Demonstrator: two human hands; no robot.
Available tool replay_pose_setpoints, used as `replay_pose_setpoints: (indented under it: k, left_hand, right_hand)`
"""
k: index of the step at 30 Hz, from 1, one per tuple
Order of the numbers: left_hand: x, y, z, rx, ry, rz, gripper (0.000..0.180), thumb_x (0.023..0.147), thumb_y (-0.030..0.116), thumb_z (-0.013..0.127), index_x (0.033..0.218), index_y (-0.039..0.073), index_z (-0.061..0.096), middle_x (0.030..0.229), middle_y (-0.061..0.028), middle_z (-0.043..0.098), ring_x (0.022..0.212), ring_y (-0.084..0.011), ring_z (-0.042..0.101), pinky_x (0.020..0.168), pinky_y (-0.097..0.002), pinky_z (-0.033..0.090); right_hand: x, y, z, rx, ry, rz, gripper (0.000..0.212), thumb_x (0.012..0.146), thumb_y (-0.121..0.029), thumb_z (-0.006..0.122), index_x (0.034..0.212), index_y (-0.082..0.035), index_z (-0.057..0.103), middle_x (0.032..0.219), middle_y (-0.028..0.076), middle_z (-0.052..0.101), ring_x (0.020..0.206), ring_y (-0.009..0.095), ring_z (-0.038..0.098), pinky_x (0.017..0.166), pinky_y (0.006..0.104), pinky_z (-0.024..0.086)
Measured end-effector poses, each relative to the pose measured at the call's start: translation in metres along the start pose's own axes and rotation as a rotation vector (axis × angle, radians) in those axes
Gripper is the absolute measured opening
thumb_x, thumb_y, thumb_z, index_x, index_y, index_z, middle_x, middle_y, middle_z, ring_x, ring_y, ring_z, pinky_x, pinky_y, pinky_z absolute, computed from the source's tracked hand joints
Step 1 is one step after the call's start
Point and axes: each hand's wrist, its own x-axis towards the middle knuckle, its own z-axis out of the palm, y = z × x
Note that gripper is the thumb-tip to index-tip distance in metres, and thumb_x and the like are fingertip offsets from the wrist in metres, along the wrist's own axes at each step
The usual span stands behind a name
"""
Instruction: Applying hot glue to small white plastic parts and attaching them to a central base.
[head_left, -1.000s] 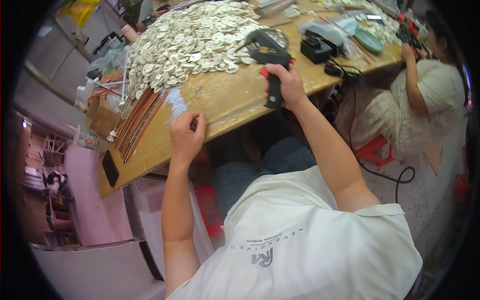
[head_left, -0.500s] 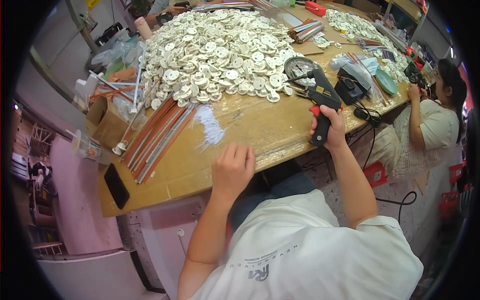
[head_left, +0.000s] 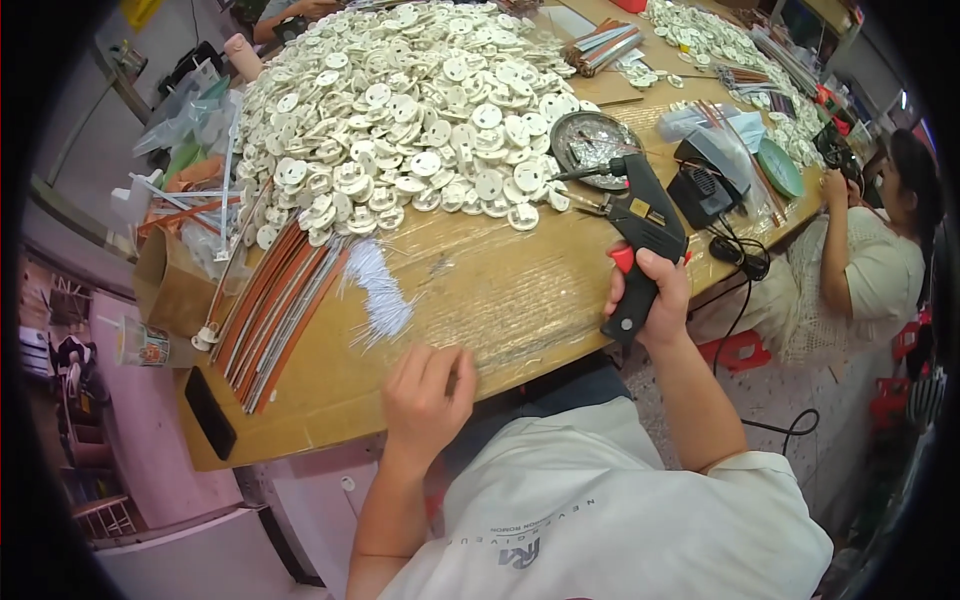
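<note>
My right hand [head_left: 655,290] is closed round the handle of a black pistol-shaped soldering gun [head_left: 647,215] with a red trigger. Its thin metal tip and feed tube point left, over the edge of a round dark dish [head_left: 590,150] holding bits of metal. Near the table's front edge, my left hand [head_left: 428,395] has its fingers curled in, and nothing shows in them. Just beyond it lies a small heap of thin white sticks [head_left: 382,295]. A huge pile of round white plastic parts with holes [head_left: 400,120] fills the table's far side.
Left of the white sticks lie long orange and grey strips [head_left: 275,310]. A black phone [head_left: 210,412] rests at the table's [head_left: 330,415] left corner, near a cardboard box [head_left: 178,280]. A black power unit [head_left: 698,188] with cables stands right of the gun. Another person [head_left: 850,250] sits at the right.
The view has shifted, so most of the table sits lower and to the left. My right hand still holds the soldering gun, and my left hand stays near the table's front edge.
</note>
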Motion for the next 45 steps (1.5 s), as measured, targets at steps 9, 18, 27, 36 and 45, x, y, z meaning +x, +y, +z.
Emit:
replay_pose_setpoints:
  k: [9, 18, 27, 36, 45]
  left_hand:
    - [0.117, -0.002, 0.006, 0.218, -0.251, 0.154, 0.028, 0.090, 0.021, 0.077, 0.108, 0.001, 0.070, 0.098, -0.0166, 0.067, 0.086, -0.0348, 0.068, 0.072, -0.0444, 0.055]
    - [0.203, -0.029, 0.068, 0.267, -0.530, -0.066, 0.030, 0.093, 0.030, 0.074, 0.108, 0.004, 0.073, 0.101, -0.0173, 0.072, 0.092, -0.0349, 0.069, 0.080, -0.0456, 0.056]
    - [0.149, 0.020, 0.002, -0.096, -0.282, -0.262, 0.020, 0.092, 0.011, 0.075, 0.108, 0.000, 0.075, 0.088, -0.0137, 0.074, 0.071, -0.0247, 0.068, 0.070, -0.0342, 0.054]
    - [0.028, 0.020, 0.004, -0.017, -0.231, -0.247, 0.018, 0.090, 0.003, 0.077, 0.108, 0.000, 0.076, 0.094, -0.0081, 0.071, 0.084, -0.0188, 0.064, 0.074, -0.0287, 0.050]
    - [0.016, 0.021, 0.006, -0.018, -0.143, -0.169, 0.050, 0.074, 0.004, 0.088, 0.120, 0.000, 0.072, 0.120, -0.0152, 0.072, 0.100, -0.0288, 0.067, 0.090, -0.0382, 0.046]
  right_hand:
    - [-0.001, -0.003, -0.003, 0.021, -0.008, 0.009, 0.042, 0.098, -0.035, 0.056, 0.113, 0.003, 0.066, 0.067, 0.012, 0.063, 0.051, 0.021, 0.064, 0.050, 0.0327, 0.056]
    - [-0.002, -0.001, -0.008, 0.095, -0.067, -0.011, 0.039, 0.097, -0.026, 0.059, 0.119, 0.007, 0.062, 0.083, 0.016, 0.065, 0.056, 0.021, 0.064, 0.050, 0.0354, 0.059]
    - [-0.005, -0.007, -0.010, 0.132, -0.075, -0.002, 0.049, 0.095, -0.022, 0.058, 0.130, 0.011, 0.052, 0.114, 0.024, 0.066, 0.062, 0.021, 0.064, 0.051, 0.0356, 0.060]
    - [-0.010, -0.011, 0.002, -0.044, -0.040, 0.040, 0.054, 0.093, -0.029, 0.058, 0.125, 0.014, 0.054, 0.087, 0.020, 0.063, 0.058, 0.020, 0.060, 0.050, 0.0337, 0.055]
    - [-0.010, -0.013, 0.004, -0.136, -0.099, -0.013, 0.056, 0.097, -0.034, 0.053, 0.125, 0.016, 0.051, 0.070, 0.015, 0.057, 0.057, 0.021, 0.057, 0.053, 0.0317, 0.053]
